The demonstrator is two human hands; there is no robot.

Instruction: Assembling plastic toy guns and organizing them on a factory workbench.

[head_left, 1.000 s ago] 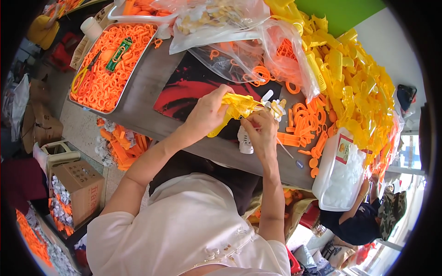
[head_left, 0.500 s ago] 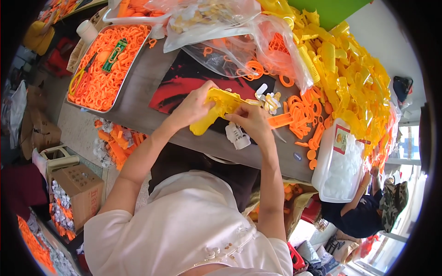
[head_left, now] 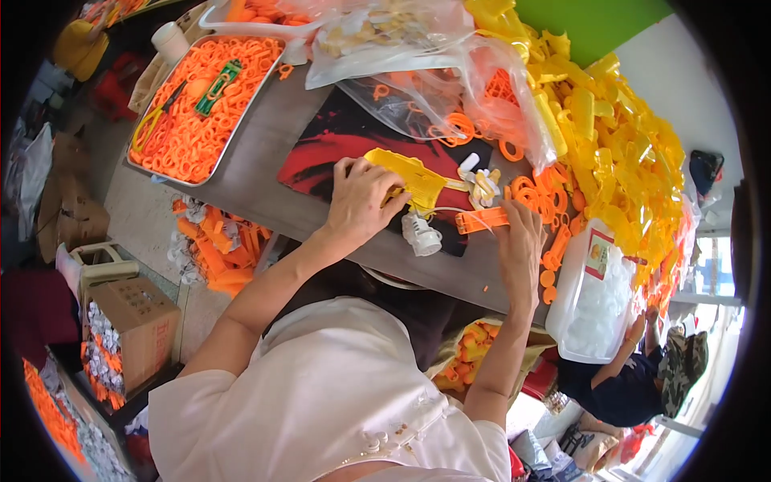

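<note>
My left hand point(head_left: 365, 205) is closed on the near left end of a yellow plastic shell point(head_left: 416, 178), which lies with its ribbed face showing on a dark mat point(head_left: 309, 157) with red streaks. Below the shell sits a white plastic mechanism point(head_left: 421, 234) with a thin pale cord running to the right. The fingers of my right hand point(head_left: 522, 241) are closed at the right end of a flat orange plastic piece point(head_left: 479, 220); the fingertips are partly hidden. Just beyond it is a small cluster of white and yellowish parts point(head_left: 484, 189).
A metal tray point(head_left: 215, 169) of orange rings, with scissors and a green tool, stands at left. Clear bags point(head_left: 385, 48) lie at the back. Yellow shells point(head_left: 610, 136) are heaped at right beside a white tub point(head_left: 566, 321). Another person point(head_left: 610, 386) works at far right.
My right hand has left the yellow shell and moved right onto the orange piece. The shell has been lowered onto the mat, turned, with my left hand still at it. The view has shifted slightly.
</note>
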